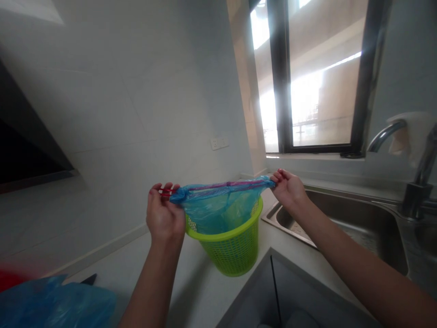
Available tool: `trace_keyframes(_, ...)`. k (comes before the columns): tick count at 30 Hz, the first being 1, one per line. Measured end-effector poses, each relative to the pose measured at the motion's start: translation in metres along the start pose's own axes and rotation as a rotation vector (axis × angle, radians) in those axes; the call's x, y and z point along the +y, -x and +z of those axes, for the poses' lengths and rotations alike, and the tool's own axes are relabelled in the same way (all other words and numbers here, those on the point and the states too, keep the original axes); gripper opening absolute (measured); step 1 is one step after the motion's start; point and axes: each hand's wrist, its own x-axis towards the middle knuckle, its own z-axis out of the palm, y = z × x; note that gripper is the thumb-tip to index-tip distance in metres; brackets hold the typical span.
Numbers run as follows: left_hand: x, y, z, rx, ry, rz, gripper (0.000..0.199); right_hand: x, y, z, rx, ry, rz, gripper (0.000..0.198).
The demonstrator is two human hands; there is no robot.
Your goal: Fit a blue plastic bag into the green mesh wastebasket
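A blue drawstring trash bag (218, 212) hangs down inside a lime-green mesh basket (234, 253) on the counter. Its top edge is stretched nearly straight between my two hands, above the basket's rim. My left hand (165, 214) grips the red drawstring at the bag's left corner, fingers curled round it. At the opposite corner, my right hand (288, 187) pinches the bunched blue plastic and drawstring. What lies at the bottom of the bag is hidden by the basket wall.
A steel sink (348, 223) with a curved faucet (387, 134) is on the right, below a window (321, 82). More blue plastic (58, 303) and a blurred red thing (15, 278) lie at lower left. A wall socket (219, 144) sits behind the basket.
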Motion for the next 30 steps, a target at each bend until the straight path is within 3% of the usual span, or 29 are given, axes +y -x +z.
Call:
trace_keyframes(3, 0.004, 0.008, 0.001, -0.167, -0.113, 0.139, 0.003, -0.003, 0.0, 0.003, -0.027, 0.004, -0.079, 0.02)
trace_keyframes(5, 0.01, 0.017, 0.005, -0.321, -0.194, 0.181, 0.01, -0.002, 0.004, 0.01, -0.116, 0.072, -0.154, 0.013)
trace_keyframes(8, 0.018, 0.033, 0.015, -0.566, -0.348, 0.122, 0.016, 0.009, 0.016, 0.025, -0.327, 0.274, -0.22, 0.009)
trace_keyframes(13, 0.018, 0.049, 0.029, -0.824, -0.677, 0.012, 0.034, 0.044, 0.037, 0.05, -0.573, 0.753, -0.116, 0.023)
trace_keyframes(16, 0.017, 0.054, 0.034, -0.976, -0.904, 0.061, 0.038, 0.06, 0.042, 0.06, -0.625, 1.044, -0.234, 0.023)
trace_keyframes(19, 0.02, 0.058, 0.035, -1.103, -1.001, 0.127, 0.035, 0.069, 0.043, 0.064, -0.658, 1.161, -0.391, 0.021)
trace_keyframes(22, 0.02, 0.061, 0.032, -1.101, -0.976, 0.177, 0.031, 0.071, 0.043, 0.065, -0.729, 1.095, -0.401, 0.011)
trace_keyframes(26, 0.009, 0.064, 0.028, -0.927, -0.925, 0.167, 0.032, 0.068, 0.047, 0.064, -0.783, 0.986, -0.295, 0.014)
trace_keyframes(30, -0.001, 0.071, 0.028, -0.823, -0.943, 0.223, 0.025, 0.066, 0.053, 0.062, -0.787, 0.975, -0.316, 0.014)
